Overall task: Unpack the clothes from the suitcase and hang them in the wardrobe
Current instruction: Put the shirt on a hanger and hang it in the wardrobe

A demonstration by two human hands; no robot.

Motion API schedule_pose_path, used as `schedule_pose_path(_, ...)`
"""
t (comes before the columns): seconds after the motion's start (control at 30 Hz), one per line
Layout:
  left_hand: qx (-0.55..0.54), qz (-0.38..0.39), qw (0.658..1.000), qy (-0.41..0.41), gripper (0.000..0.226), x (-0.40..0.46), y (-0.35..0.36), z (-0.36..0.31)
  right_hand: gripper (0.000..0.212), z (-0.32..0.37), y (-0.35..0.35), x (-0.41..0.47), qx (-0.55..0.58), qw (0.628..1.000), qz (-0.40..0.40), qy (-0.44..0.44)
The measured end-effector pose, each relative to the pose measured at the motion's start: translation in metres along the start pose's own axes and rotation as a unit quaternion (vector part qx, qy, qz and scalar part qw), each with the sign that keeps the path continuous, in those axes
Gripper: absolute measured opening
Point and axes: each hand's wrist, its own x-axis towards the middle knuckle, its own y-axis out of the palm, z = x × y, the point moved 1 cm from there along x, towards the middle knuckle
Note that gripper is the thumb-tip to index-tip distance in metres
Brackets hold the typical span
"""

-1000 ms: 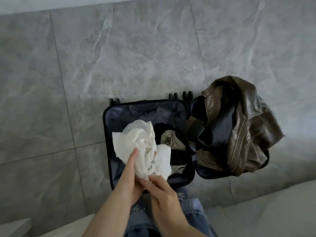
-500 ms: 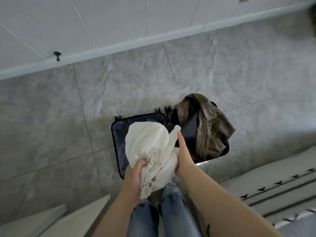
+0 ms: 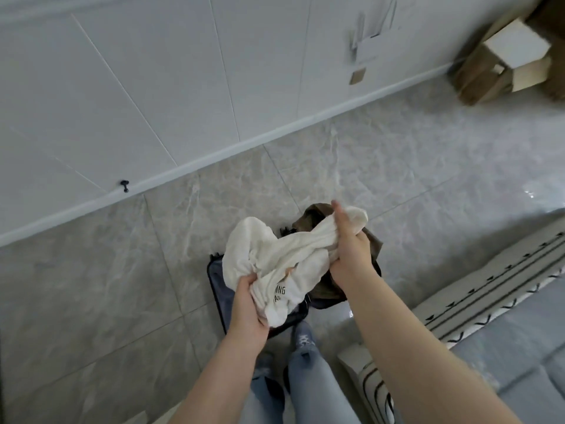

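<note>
A crumpled white garment (image 3: 275, 255) with black lettering hangs between both hands above the open dark suitcase (image 3: 217, 283) on the floor. My left hand (image 3: 249, 304) grips its lower left part. My right hand (image 3: 348, 243) grips a twisted part of it on the right, higher up. A brown leather jacket (image 3: 316, 211) lies over the suitcase's right half, mostly hidden behind the garment and my right hand.
Grey marble floor tiles (image 3: 397, 166) lie all around. A white panelled wall (image 3: 153, 71) with a small black knob (image 3: 124, 185) runs along the back. Cardboard boxes (image 3: 501, 62) stand at the top right. A bed with a patterned cover (image 3: 504, 301) is at the right. My jeans-clad legs (image 3: 305, 377) are below.
The white garment has been lifted higher out of the suitcase. My right hand moved up and right and now grips a twisted part. The view has tilted up toward the wall.
</note>
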Motion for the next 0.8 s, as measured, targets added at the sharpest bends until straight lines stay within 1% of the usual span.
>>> schedule_pose_path(0.03, 0.025, -0.006, 1.000, -0.001, 0.035, -0.004, 0.001, -0.002, 0.056, 0.010, 0.000, -0.013, 0.023, 1.000, 0.006, -0.011)
schedule_pose_path(0.1, 0.111, -0.010, 0.994, -0.013, 0.033, -0.010, 0.000, -0.003, 0.064, 0.026, -0.004, -0.040, 0.070, 0.996, 0.024, -0.045)
schedule_pose_path(0.13, 0.159, -0.011, 0.987, -0.027, 0.031, -0.014, 0.001, -0.003, 0.063, 0.033, -0.006, -0.054, 0.091, 0.993, 0.037, -0.064)
schedule_pose_path(0.2, 0.258, -0.004, 0.965, -0.057, 0.027, -0.022, 0.002, -0.003, 0.048, 0.045, -0.012, -0.079, 0.129, 0.983, 0.066, -0.114)
schedule_pose_path(0.23, 0.296, -0.001, 0.953, -0.068, 0.030, -0.024, 0.003, -0.004, 0.040, 0.050, -0.015, -0.092, 0.141, 0.977, 0.079, -0.137)
schedule_pose_path(0.27, 0.337, -0.005, 0.940, -0.058, 0.044, -0.025, 0.005, -0.005, 0.033, 0.054, -0.021, -0.108, 0.152, 0.971, 0.083, -0.164)
schedule_pose_path(0.3, 0.363, -0.008, 0.931, -0.033, 0.065, -0.020, 0.008, -0.007, 0.029, 0.058, -0.025, -0.121, 0.159, 0.966, 0.088, -0.182)
schedule_pose_path(0.33, 0.387, -0.005, 0.922, 0.010, 0.084, -0.020, 0.016, -0.008, 0.027, 0.061, -0.030, -0.134, 0.166, 0.962, 0.090, -0.198)
schedule_pose_path(0.37, 0.400, 0.004, 0.915, 0.058, 0.096, -0.022, 0.028, -0.009, 0.025, 0.063, -0.034, -0.146, 0.175, 0.958, 0.091, -0.208)
schedule_pose_path(0.4, 0.407, 0.040, 0.907, 0.097, 0.102, -0.044, 0.045, -0.009, 0.025, 0.064, -0.039, -0.158, 0.183, 0.955, 0.089, -0.218)
schedule_pose_path(0.43, 0.404, 0.095, 0.901, 0.125, 0.099, -0.063, 0.062, -0.007, 0.024, 0.063, -0.043, -0.167, 0.188, 0.952, 0.090, -0.225)
schedule_pose_path(0.47, 0.406, 0.163, 0.886, 0.155, 0.088, -0.088, 0.079, -0.002, 0.023, 0.063, -0.050, -0.178, 0.195, 0.948, 0.089, -0.234)
schedule_pose_path(0.5, 0.418, 0.227, 0.858, 0.191, 0.072, -0.104, 0.092, 0.002, 0.023, 0.062, -0.055, -0.186, 0.201, 0.946, 0.088, -0.240)
schedule_pose_path(0.53, 0.445, 0.279, 0.820, 0.227, 0.055, -0.117, 0.102, 0.006, 0.023, 0.061, -0.061, -0.194, 0.208, 0.942, 0.085, -0.248)
schedule_pose_path(0.6, 0.492, 0.349, 0.741, 0.294, 0.028, -0.138, 0.116, 0.014, 0.020, 0.060, -0.075, -0.206, 0.219, 0.934, 0.077, -0.270)
schedule_pose_path(0.63, 0.508, 0.384, 0.707, 0.308, 0.021, -0.146, 0.123, 0.022, 0.020, 0.060, -0.086, -0.213, 0.227, 0.928, 0.065, -0.288)
schedule_pose_path(0.67, 0.521, 0.413, 0.676, 0.317, 0.017, -0.153, 0.129, 0.030, 0.020, 0.061, -0.100, -0.220, 0.232, 0.922, 0.048, -0.307)
schedule_pose_path(0.73, 0.540, 0.439, 0.629, 0.347, 0.019, -0.167, 0.141, 0.046, 0.025, 0.063, -0.127, -0.233, 0.235, 0.913, 0.018, -0.334)
schedule_pose_path(0.77, 0.545, 0.438, 0.615, 0.364, 0.022, -0.172, 0.148, 0.056, 0.026, 0.063, -0.146, -0.241, 0.239, 0.907, 0.004, -0.347)
schedule_pose_path(0.8, 0.542, 0.432, 0.611, 0.381, 0.024, -0.177, 0.154, 0.063, 0.028, 0.063, -0.162, -0.249, 0.243, 0.901, -0.004, -0.359)
